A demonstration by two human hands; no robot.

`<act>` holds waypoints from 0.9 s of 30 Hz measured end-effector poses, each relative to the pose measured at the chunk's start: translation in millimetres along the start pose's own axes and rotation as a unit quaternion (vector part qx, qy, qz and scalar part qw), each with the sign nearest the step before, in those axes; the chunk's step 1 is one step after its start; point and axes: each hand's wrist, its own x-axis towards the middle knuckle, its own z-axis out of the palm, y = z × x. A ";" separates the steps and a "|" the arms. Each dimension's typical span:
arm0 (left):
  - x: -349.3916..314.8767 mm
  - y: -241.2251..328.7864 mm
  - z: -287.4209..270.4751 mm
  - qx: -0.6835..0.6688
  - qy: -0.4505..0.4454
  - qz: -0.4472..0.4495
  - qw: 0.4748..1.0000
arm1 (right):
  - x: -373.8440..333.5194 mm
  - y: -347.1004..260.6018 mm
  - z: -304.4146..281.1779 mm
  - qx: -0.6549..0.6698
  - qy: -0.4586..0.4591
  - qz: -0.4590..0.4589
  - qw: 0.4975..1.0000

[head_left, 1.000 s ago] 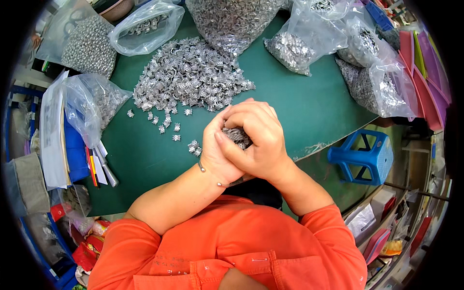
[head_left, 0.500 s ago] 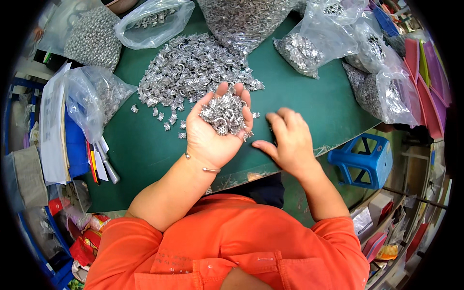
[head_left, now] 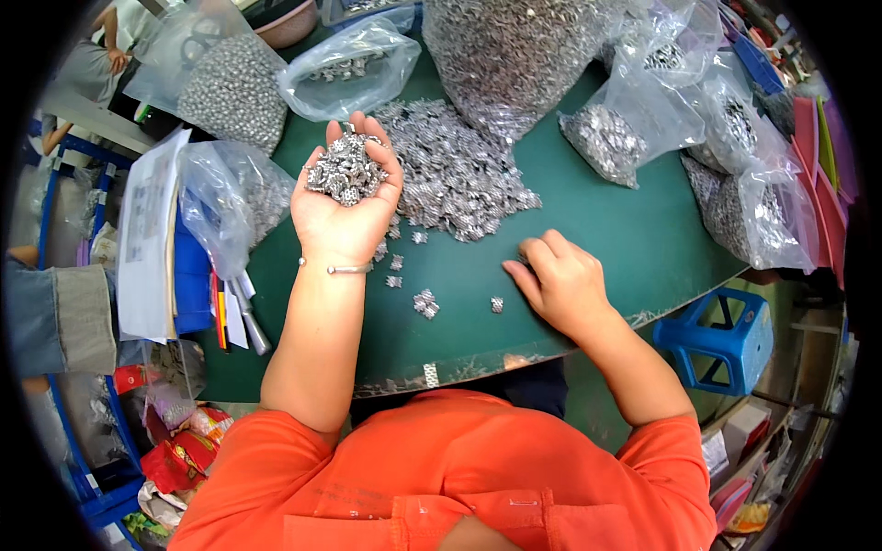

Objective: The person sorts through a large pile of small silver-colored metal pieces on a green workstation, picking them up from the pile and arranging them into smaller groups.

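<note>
My left hand point(head_left: 335, 225) is palm up with its fingers cupped round a heap of small silvery metal pieces point(head_left: 347, 170). It is held by the left edge of a big pile of similar metal pieces point(head_left: 469, 179), near the open clear bag point(head_left: 299, 90) with a few pieces inside. Over the green tabletop point(head_left: 634, 239), right of the pile, rests my right hand point(head_left: 568, 285), its fingers curled in; whatever they hold is hidden. A small cluster of pieces point(head_left: 425, 304) and a single piece point(head_left: 497, 304) lie on the tabletop between my arms.
A large clear bag of metal pieces point(head_left: 514, 55) stands behind the pile. More filled bags point(head_left: 602, 138) line the far right. At left are a bag of round beads point(head_left: 234, 92), papers point(head_left: 152, 248) and pens point(head_left: 220, 312). A blue stool point(head_left: 721, 340) stands beyond the table's near right edge.
My left hand has moved left and away from me with its heap of pieces. My right hand has curled its fingers. The loose pieces between my arms now show.
</note>
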 end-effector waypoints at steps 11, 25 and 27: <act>100.3 25.5 36.9 0.098 0.106 0.167 0.975 | -12.1 4.3 -2.7 0.049 0.043 0.008 0.998; 147.4 67.4 48.0 0.444 0.015 0.239 0.863 | -24.7 9.9 -5.2 0.078 0.060 0.013 0.995; 133.1 57.7 56.4 0.387 0.079 0.227 0.890 | -25.3 10.0 -4.0 0.086 0.063 0.011 0.994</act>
